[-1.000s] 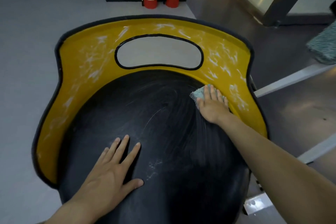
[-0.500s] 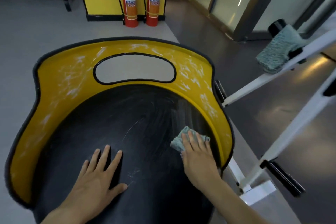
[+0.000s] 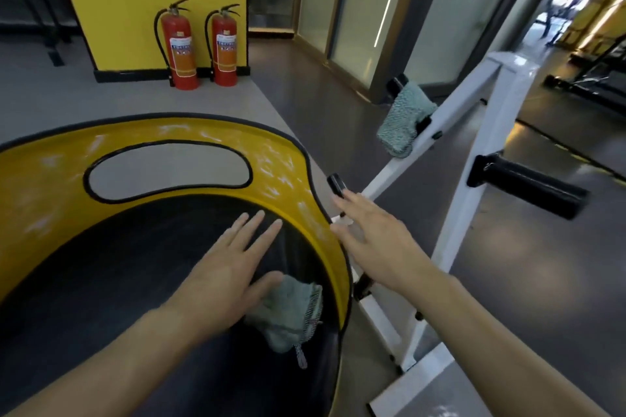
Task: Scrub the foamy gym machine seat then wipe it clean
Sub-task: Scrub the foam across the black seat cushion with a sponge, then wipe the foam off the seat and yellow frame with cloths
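Note:
The gym seat has a black pad [image 3: 111,284] and a yellow rim [image 3: 40,200] streaked with white foam. A small green scrub cloth [image 3: 291,311] lies loose on the pad near its right edge. My left hand [image 3: 230,267] lies flat on the pad with straight fingers, its thumb touching the cloth. My right hand [image 3: 372,234] is off the seat, held open in the air past the right rim, fingers stretched toward the white frame. A second, larger green cloth [image 3: 404,118] hangs over the frame's upper bar.
The white machine frame [image 3: 474,159] with black handles [image 3: 528,184] stands right of the seat. Two red fire extinguishers [image 3: 200,44] stand by a yellow wall at the back. Grey floor surrounds the seat; glass doors lie far right.
My right hand has let go of the scrub cloth and lifted off the seat to the right. My left hand slid right beside the cloth. The view has swung right.

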Tool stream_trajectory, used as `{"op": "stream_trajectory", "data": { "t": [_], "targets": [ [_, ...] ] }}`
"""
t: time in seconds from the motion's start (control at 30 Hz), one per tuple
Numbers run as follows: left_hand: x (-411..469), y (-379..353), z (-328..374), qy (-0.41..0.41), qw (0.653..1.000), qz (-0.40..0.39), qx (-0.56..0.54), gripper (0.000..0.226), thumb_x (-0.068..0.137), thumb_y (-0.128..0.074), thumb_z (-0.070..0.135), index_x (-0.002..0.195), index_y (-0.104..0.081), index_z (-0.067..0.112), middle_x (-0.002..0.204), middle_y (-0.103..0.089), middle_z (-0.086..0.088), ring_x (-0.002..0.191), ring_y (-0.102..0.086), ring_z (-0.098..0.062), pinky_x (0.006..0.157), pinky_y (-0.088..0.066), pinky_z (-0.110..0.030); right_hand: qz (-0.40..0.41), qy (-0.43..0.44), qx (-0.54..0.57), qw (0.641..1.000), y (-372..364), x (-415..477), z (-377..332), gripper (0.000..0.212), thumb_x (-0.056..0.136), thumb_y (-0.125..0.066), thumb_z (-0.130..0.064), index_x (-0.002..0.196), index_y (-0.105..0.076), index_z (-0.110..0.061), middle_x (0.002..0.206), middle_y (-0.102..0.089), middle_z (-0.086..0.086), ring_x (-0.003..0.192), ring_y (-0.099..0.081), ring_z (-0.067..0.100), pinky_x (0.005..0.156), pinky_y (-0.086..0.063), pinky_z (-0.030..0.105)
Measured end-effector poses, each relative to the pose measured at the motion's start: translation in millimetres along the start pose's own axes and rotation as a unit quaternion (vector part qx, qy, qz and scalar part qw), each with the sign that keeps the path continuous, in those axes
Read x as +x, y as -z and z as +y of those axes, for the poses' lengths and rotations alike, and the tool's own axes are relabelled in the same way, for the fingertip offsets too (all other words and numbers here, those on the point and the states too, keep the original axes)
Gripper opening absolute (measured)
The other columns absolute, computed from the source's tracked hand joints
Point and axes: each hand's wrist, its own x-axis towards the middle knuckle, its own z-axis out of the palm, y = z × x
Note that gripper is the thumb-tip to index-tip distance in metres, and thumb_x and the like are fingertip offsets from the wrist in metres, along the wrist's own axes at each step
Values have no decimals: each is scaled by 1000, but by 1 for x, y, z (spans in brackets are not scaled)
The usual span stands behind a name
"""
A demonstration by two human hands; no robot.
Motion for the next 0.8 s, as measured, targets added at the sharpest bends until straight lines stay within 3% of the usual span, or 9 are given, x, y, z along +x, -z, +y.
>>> {"op": "stream_trajectory", "data": {
  "t": [0.1, 0.23, 0.33, 0.4, 0.47, 0.53, 0.63, 0.7, 0.8],
  "targets": [
    [77, 28, 53, -48, 997, 57, -1, 77, 100, -44, 56, 161, -1, 33, 169, 3, 5, 155, 7, -14, 123, -7, -29, 52, -4, -53, 997, 53, 21, 20, 56, 107, -40, -46, 160, -27, -32, 168, -20, -9, 155, -14, 11, 120, -27, 37],
    [171, 58, 103, -66, 992, 101, -40, 73, 103, -46, 48, 162, -9, 26, 169, -8, 1, 155, -5, -17, 122, -11, -29, 127, 8, -152, 980, 126, 59, 39, 52, 107, -43, -32, 157, -34, -23, 163, -33, 2, 147, -33, 22, 110, -38, 43],
    [225, 70, 128, -65, 987, 139, -44, 71, 104, -47, 45, 162, -14, 22, 168, -17, -2, 154, -14, -18, 121, -18, -31, 145, 31, -247, 958, 166, 98, 49, 43, 102, -46, -17, 145, -43, -12, 134, -51, 11, 121, -53, 35, 83, -48, 45],
    [253, 71, 138, -65, 986, 150, -41, 69, 104, -48, 43, 161, -18, 20, 164, -26, -2, 151, -22, -19, 119, -24, -33, 124, 28, -308, 943, 181, 124, 53, 39, 95, -51, -11, 133, -45, -9, 115, -54, 13, 104, -58, 38, 69, -45, 43],
    [274, 66, 141, -69, 985, 154, -36, 64, 103, -47, 42, 159, -25, 19, 156, -39, -2, 143, -37, -23, 111, -39, -39, 87, 19, -350, 933, 190, 144, 53, 37, 91, -55, -5, 127, -45, -5, 99, -52, 12, 95, -57, 38, 66, -41, 42],
    [287, 61, 139, -67, 984, 163, -27, 56, 102, -47, 39, 152, -35, 18, 137, -54, -2, 123, -54, -27, 93, -51, -42, 50, -8, -371, 927, 192, 159, 50, 31, 93, -56, -2, 121, -44, -3, 84, -46, 10, 85, -52, 36, 66, -39, 41],
    [298, 54, 134, -56, 981, 183, -4, 47, 101, -49, 36, 146, -42, 23, 113, -64, -3, 101, -62, -31, 77, -52, -40, -20, -64, -367, 928, 188, 180, 54, 16, 96, -54, -3, 107, -47, -11, 88, -49, 9, 86, -50, 33, 72, -44, 38],
    [304, 51, 133, -43, 982, 186, -6, 45, 100, -52, 36, 144, -47, 28, 104, -68, -5, 97, -64, -33, 75, -52, -40, -47, -87, -362, 927, 183, 191, 61, 12, 96, -54, -4, 98, -46, -13, 83, -47, 7, 88, -53, 33, 75, -46, 37],
    [313, 45, 134, -19, 977, 194, -83, 40, 95, -61, 38, 134, -56, 31, 105, -73, -2, 100, -67, -31, 84, -54, -41, -24, -93, -362, 927, 182, 195, 66, 10, 96, -57, -6, 96, -48, -11, 85, -49, 8, 88, -54, 33, 73, -44, 36]
  ]
}}
